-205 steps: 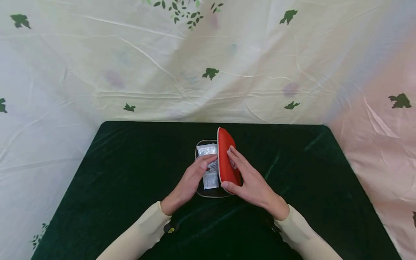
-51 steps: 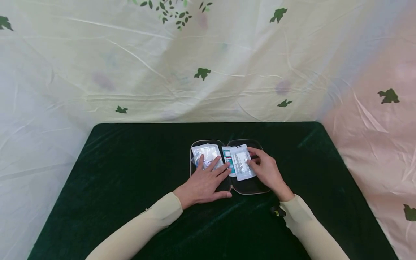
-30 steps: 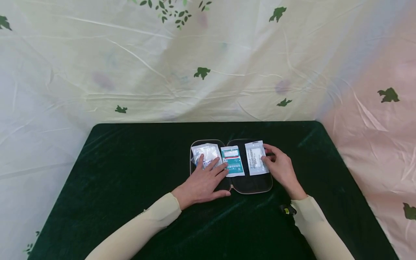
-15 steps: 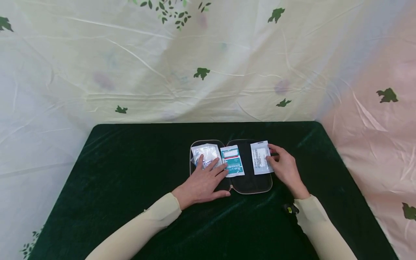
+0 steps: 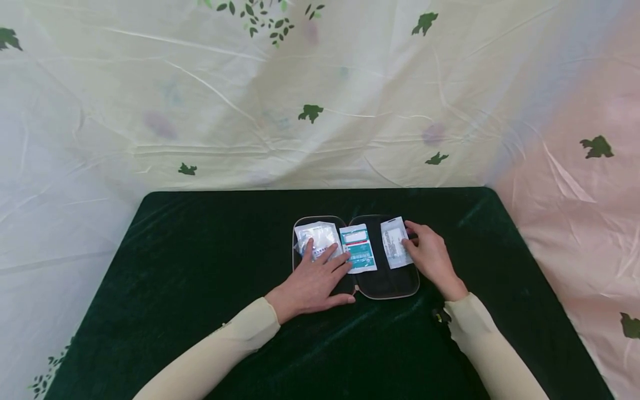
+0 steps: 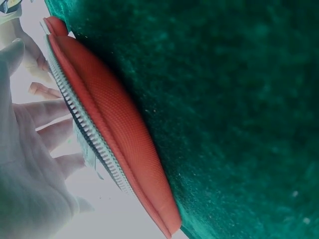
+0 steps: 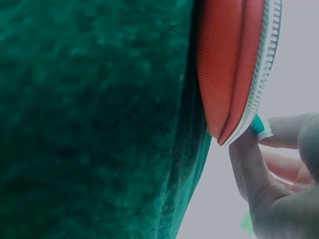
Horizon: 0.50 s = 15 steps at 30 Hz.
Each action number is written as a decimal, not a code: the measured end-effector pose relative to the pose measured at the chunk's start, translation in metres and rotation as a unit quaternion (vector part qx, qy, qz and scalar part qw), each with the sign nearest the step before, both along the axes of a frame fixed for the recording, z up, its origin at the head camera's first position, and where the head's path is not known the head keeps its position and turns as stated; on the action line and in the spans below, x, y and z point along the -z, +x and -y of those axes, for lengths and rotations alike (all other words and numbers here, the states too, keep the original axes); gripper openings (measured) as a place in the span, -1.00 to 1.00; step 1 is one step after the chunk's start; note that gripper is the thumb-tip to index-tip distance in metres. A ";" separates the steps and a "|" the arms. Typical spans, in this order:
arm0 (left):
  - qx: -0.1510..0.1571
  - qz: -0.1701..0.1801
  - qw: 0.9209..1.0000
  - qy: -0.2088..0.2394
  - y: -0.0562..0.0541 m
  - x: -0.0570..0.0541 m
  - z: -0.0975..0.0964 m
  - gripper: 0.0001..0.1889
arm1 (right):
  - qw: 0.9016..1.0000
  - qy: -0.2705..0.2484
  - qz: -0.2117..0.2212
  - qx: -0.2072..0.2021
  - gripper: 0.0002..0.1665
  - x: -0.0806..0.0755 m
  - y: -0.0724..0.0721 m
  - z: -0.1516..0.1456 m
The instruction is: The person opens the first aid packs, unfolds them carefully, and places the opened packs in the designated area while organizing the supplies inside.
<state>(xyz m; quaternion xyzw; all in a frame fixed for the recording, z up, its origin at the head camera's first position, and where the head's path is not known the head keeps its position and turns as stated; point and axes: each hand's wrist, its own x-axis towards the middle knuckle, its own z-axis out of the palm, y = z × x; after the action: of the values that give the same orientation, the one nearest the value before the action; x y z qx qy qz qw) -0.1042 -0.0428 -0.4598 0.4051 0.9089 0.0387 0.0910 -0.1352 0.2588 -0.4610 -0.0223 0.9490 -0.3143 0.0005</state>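
A zippered case (image 5: 387,286), red outside and black inside, lies unfolded on the table. My left hand (image 5: 312,278) spreads its fingers over the left half, resting on clear plastic packets (image 5: 319,232); its fingertips reach the edge of a teal and white packet (image 5: 360,250) across the fold. Over the right half, my right hand (image 5: 432,255) pinches a white printed sachet (image 5: 395,244) by its right edge, between thumb and fingers. The left wrist view has the red shell (image 6: 109,114) side-on, left fingers beyond its zipper. In the right wrist view, the thumb and fingers (image 7: 251,164) meet beside the zipper.
Dark green velvet cloth (image 5: 225,239) covers the table around the case. Behind it hangs a pale curtain (image 5: 225,111) with green leaf shapes, turning pinkish at the right. A small dark device (image 5: 440,316) sits at the right cuff.
The case, half closed at first, lies open. My right hand has drawn the white sachet rightward off the teal packet, then slightly back left. The left hand has stayed in place lately.
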 end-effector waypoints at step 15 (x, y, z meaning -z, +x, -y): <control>0.004 -0.009 1.000 0.003 -0.001 0.002 0.000 -0.12 | 1.000 0.000 0.012 0.000 -0.45 0.005 -0.007 0.016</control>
<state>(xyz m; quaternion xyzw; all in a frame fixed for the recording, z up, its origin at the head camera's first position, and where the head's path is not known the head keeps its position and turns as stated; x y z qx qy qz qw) -0.1049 -0.0425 -0.4615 0.4093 0.9080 0.0370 0.0819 -0.1418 0.2432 -0.4656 -0.0189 0.9489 -0.3146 0.0119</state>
